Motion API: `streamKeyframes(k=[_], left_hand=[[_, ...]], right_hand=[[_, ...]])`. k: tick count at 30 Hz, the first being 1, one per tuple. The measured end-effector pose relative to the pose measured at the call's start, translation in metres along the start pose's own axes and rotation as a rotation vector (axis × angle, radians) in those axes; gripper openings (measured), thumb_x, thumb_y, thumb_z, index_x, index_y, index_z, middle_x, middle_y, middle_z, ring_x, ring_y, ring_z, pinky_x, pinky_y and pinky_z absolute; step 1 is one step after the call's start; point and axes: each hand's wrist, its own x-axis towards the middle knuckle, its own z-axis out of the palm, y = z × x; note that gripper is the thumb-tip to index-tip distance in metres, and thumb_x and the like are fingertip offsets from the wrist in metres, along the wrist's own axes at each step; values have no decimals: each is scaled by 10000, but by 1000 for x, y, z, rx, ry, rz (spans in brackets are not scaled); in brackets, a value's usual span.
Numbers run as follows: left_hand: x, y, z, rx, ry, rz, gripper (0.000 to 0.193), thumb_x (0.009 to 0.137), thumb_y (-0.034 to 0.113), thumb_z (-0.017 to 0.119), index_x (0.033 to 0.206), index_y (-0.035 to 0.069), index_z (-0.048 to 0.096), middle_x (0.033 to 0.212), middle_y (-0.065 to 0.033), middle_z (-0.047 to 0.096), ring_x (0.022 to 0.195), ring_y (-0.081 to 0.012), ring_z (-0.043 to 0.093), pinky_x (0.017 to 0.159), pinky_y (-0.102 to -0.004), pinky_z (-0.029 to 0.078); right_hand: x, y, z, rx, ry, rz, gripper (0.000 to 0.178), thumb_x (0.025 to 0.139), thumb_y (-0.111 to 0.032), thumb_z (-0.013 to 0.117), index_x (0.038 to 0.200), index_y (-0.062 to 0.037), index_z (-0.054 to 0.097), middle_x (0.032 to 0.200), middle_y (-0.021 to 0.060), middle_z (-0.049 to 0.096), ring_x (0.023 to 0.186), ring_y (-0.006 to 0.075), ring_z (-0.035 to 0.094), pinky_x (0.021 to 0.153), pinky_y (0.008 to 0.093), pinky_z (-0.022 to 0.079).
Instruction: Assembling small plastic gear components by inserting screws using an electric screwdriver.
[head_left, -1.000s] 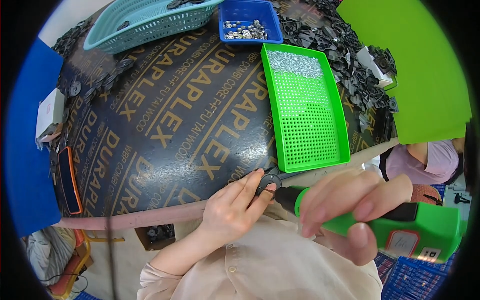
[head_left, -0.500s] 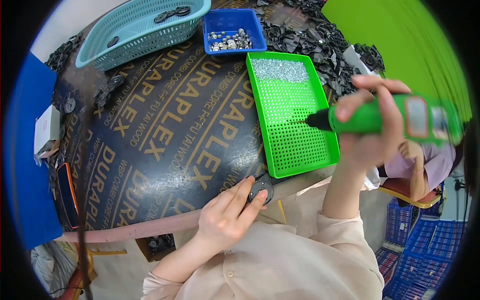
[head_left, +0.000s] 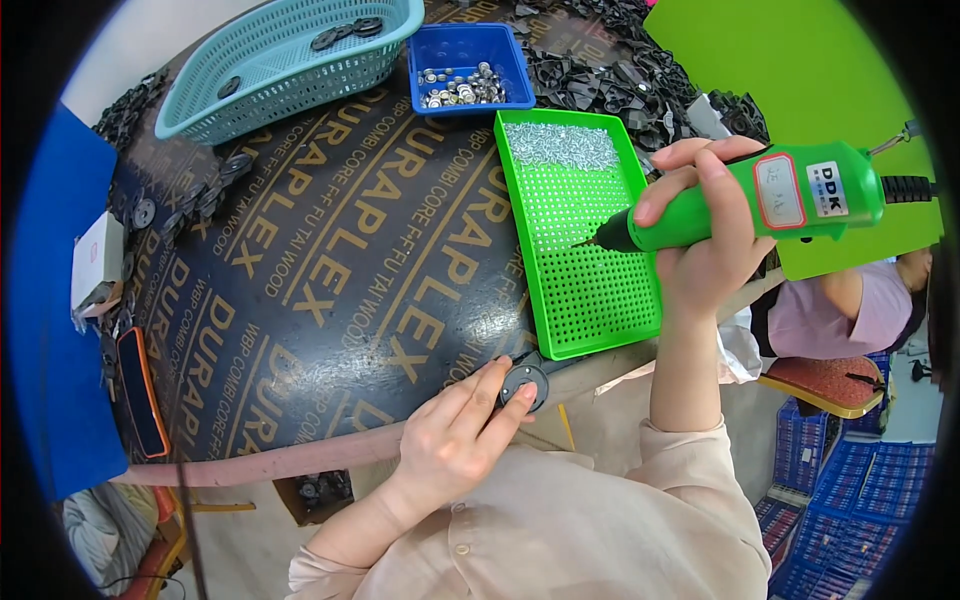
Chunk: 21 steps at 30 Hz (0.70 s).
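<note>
My right hand (head_left: pixel 708 215) grips a green electric screwdriver (head_left: pixel 690 212), its black nose and thin bit pointing left over a green perforated tray (head_left: pixel 598 268). Small silver screws (head_left: pixel 562 146) are heaped at the tray's far end. At the table's front edge, my left hand (head_left: pixel 458 420) holds a round black plastic part (head_left: pixel 524 384) by its rim, thumb on its near side and fingers on its left. A few small bright dots show on the disc's face. Whether a screw sits on the bit is too small to tell.
A blue bin (head_left: pixel 470 68) of round metal pieces stands beyond the tray. Left of it is a light blue basket (head_left: pixel 290 72) with black discs. Black parts (head_left: pixel 610 85) pile at the far right. A phone (head_left: pixel 143 392) lies left. Another person (head_left: pixel 835 310) sits at right.
The screwdriver in my right hand has moved left and slightly up, its bit farther over the tray. My left hand stays almost still on the black part.
</note>
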Motion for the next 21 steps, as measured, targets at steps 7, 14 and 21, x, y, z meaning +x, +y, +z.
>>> streamKeyframes(k=[7,14,21], left_hand=[[0,0,0,-1,11,-1,301,623,140,792,911,74,729,1001,-175,679,760,-237,681,589,-271,549],[1,0,0,-6,6,-4,284,626,131,789,898,75,730,1000,-174,682,763,-234,683,587,-270,545],[-2,-1,2,-6,10,-15,326,611,133,795,925,81,727,993,-171,685,763,-233,683,593,-271,545]], right_hand=[[-2,-3,3,34,23,22,148,850,-17,561,952,82,518,725,196,648,433,188,580,541,304,503],[-3,-2,0,-74,-34,44,151,857,-34,504,968,66,481,788,259,620,451,222,569,601,321,498],[-5,-5,4,-106,3,43,166,885,-63,493,989,65,478,831,277,617,458,232,572,463,312,473]])
